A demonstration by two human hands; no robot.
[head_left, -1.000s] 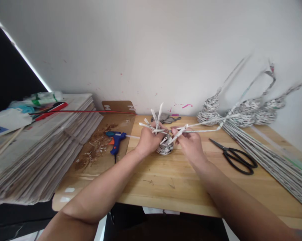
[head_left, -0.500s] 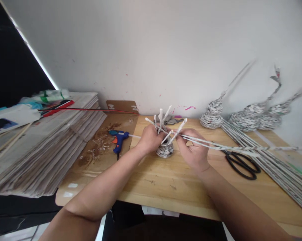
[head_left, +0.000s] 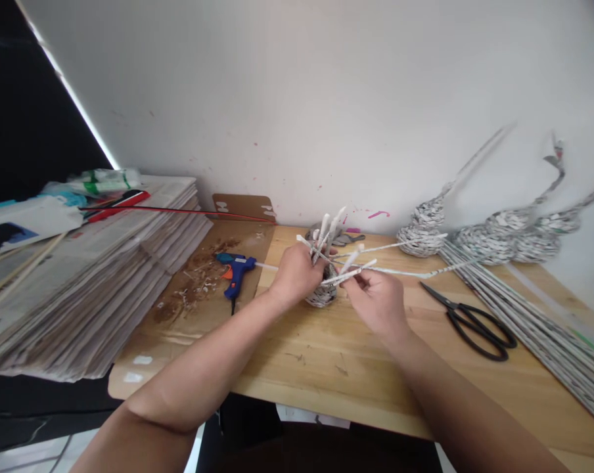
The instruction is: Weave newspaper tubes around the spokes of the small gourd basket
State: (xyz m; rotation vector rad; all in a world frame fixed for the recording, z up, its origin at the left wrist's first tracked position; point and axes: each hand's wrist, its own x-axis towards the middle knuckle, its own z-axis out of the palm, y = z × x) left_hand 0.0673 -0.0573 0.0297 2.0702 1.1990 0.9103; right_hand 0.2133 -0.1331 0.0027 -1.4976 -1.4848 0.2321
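A small woven newspaper basket (head_left: 320,297) stands on the wooden table, with several rolled-paper spokes (head_left: 334,226) poking up from its rim. My left hand (head_left: 297,272) is closed around the basket's left side and the base of some spokes. At the right of the rim, my right hand (head_left: 376,299) has its fingertips pinched by a low-leaning paper spoke (head_left: 353,272). Two long paper strands (head_left: 400,270) run from the basket to the right, behind my right hand and out of its grip. My fingers partly hide the weave.
Black scissors (head_left: 474,323) and a bundle of paper tubes (head_left: 528,309) lie to the right. Woven gourd-shaped pieces (head_left: 420,240) line the wall. Leftward are a blue glue gun (head_left: 235,272) on stained cardboard (head_left: 179,328) and a tall newspaper stack (head_left: 104,282).
My right hand has let go of the long strands, which now trail behind it. Its fingertips have moved to a spoke, now bent lower to the right. My left hand stays on the basket.
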